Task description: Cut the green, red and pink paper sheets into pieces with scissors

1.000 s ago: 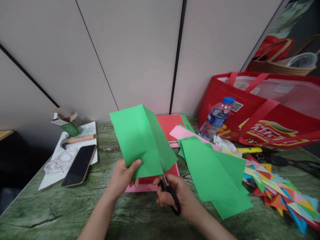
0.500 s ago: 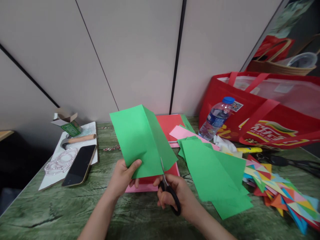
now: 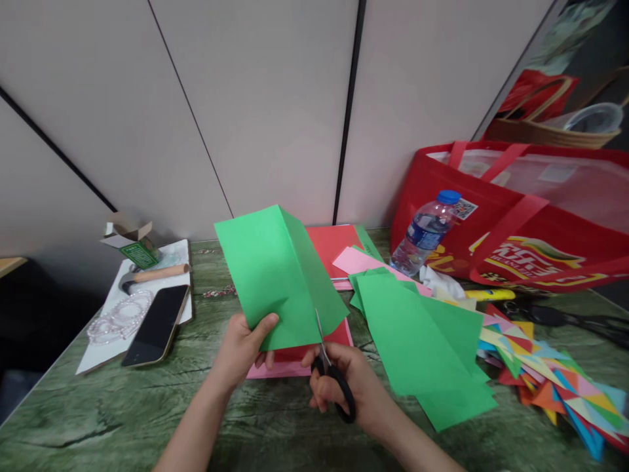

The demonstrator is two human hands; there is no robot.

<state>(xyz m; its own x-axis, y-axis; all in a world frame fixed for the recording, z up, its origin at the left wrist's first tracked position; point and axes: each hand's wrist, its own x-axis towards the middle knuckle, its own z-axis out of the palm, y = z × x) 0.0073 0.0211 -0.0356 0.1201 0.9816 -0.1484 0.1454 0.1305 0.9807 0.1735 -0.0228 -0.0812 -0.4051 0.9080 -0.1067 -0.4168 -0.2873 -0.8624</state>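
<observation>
Two-handed work: left hand (image 3: 247, 341) pinches the folded green sheet (image 3: 268, 278), held over the table (image 3: 265, 426) at near centre; right hand (image 3: 356, 380) grips scissors (image 3: 338, 375), blades at the sheet's near edge. Step, as judged: cutting along the crease; next move calls for a steady sheet and closing blades. Writing on red bag (image 3: 501, 216), far right, bottle (image 3: 423, 233), and small green box (image 3: 140, 253), far left: none surely legible.

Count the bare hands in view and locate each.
2. The left hand pinches the creased green paper sheet near its lower-left corner; the right hand holds black-handled metal scissors at the sheet's lower edge. No others show.
</observation>
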